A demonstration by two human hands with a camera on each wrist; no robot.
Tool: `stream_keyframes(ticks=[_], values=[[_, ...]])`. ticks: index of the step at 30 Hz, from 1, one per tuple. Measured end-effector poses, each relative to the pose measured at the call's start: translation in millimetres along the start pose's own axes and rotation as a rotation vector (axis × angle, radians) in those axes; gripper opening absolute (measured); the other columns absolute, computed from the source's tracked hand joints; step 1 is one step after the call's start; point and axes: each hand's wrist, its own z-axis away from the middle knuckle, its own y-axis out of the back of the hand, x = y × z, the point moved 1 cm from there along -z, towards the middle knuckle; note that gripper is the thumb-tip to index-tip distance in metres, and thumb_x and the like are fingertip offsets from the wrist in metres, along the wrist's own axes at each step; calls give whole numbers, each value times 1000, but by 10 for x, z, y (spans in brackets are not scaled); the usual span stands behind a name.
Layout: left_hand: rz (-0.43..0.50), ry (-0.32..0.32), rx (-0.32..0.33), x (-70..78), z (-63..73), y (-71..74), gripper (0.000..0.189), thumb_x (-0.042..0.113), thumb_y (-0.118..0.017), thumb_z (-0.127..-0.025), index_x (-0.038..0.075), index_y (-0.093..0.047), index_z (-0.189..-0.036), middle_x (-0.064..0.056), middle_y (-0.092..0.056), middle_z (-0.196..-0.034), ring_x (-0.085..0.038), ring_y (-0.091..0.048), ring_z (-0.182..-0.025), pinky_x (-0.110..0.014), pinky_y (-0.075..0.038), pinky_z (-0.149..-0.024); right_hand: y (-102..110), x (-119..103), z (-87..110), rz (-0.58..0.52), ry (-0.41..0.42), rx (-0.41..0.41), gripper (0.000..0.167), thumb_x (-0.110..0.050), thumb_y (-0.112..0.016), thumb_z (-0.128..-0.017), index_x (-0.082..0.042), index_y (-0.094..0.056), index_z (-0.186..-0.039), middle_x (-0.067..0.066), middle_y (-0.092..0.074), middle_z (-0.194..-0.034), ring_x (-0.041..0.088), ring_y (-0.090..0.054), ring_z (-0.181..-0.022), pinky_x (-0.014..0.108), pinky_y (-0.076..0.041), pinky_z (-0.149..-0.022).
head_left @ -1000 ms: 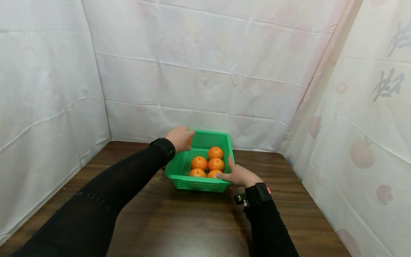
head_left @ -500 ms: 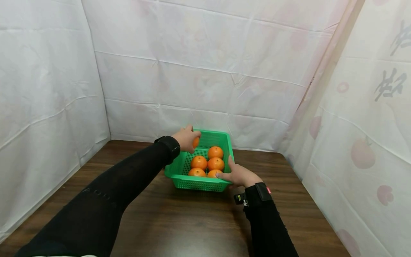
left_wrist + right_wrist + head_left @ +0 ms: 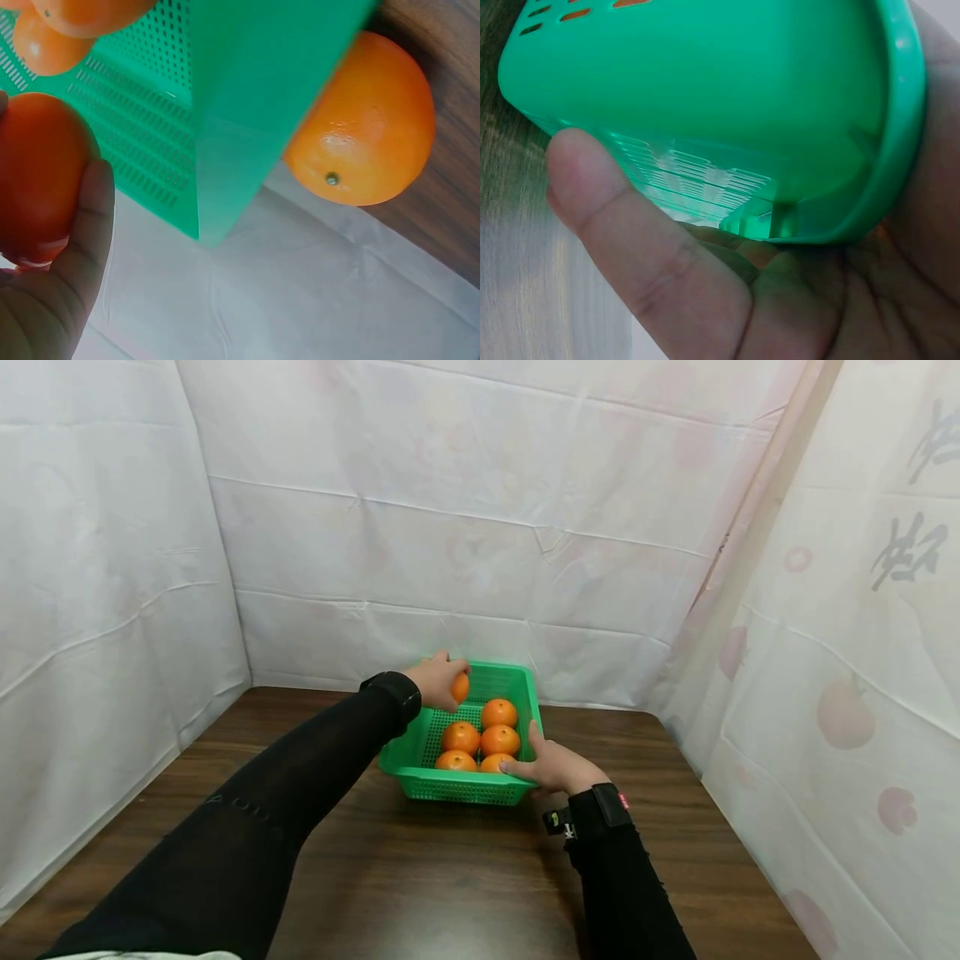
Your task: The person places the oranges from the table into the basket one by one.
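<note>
A green plastic basket (image 3: 461, 782) stands on the table with several oranges (image 3: 499, 741) gathered in its right and front parts. Over its back left part, my left hand (image 3: 435, 682) pinches another orange (image 3: 461, 687), which also fills the left edge of the left wrist view. My right hand (image 3: 558, 767) grips the basket's front right corner, thumb over the rim and fingers along the outside wall. In the left wrist view, one more orange (image 3: 367, 124) lies outside the basket, close against its wall; my left arm hides it in the head view.
The brown wood-grain table (image 3: 450, 877) stretches out in front of the basket. White cloth (image 3: 450, 543) hangs close behind it and along the left side. A printed cloth (image 3: 847, 718) hangs along the right side.
My left hand has moved right, carrying its orange from the basket's left edge to farther inside over the basket. My right hand keeps its grip on the corner.
</note>
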Motion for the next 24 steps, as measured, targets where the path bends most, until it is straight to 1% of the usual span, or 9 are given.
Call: stream_keyframes(ticks=[4, 9, 15, 20, 24], values=[[7, -12, -1, -12, -27, 16, 70, 22, -82, -88, 27, -52, -150, -17, -44, -141, -33, -61, -104, -42, -55, -81, 3, -22, 7, -1, 5, 1, 116, -66, -65, -98, -19, 12, -172, 25, -29, -173, 29, -79, -102, 55, -50, -113], [9, 6, -8, -12, -60, 21, 69, 22, -83, -87, 28, -53, -149, -16, -44, -141, -33, -61, -104, -41, -55, -80, 5, -26, 0, -3, 10, -4, 115, -65, -65, -99, -20, 11, -172, 24, -26, -174, 29, -79, -102, 55, -49, -113], [10, 12, -16, -7, -98, 6, 68, 20, -82, -87, 25, -54, -149, -17, -46, -141, -32, -61, -104, -40, -56, -82, 8, -4, 5, -3, 7, -3, 116, -66, -66, -98, -19, 11, -172, 25, -26, -174, 30, -79, -100, 56, -49, -114], [-23, -13, -13, -15, -142, -22, 65, 21, -82, -87, 21, -59, -148, -18, -51, -139, -30, -60, -104, -40, -56, -83, 6, 18, 12, -19, 3, -6, 117, -64, -67, -98, -19, 12, -172, 26, -27, -173, 29, -79, -100, 56, -49, -114], [-39, -29, -19, -4, -169, -44, 64, 20, -83, -87, 21, -62, -147, -16, -57, -138, -29, -59, -105, -40, -55, -84, 1, 20, 16, -17, 3, -4, 115, -64, -67, -99, -20, 11, -172, 25, -29, -173, 29, -79, -101, 56, -49, -113]])
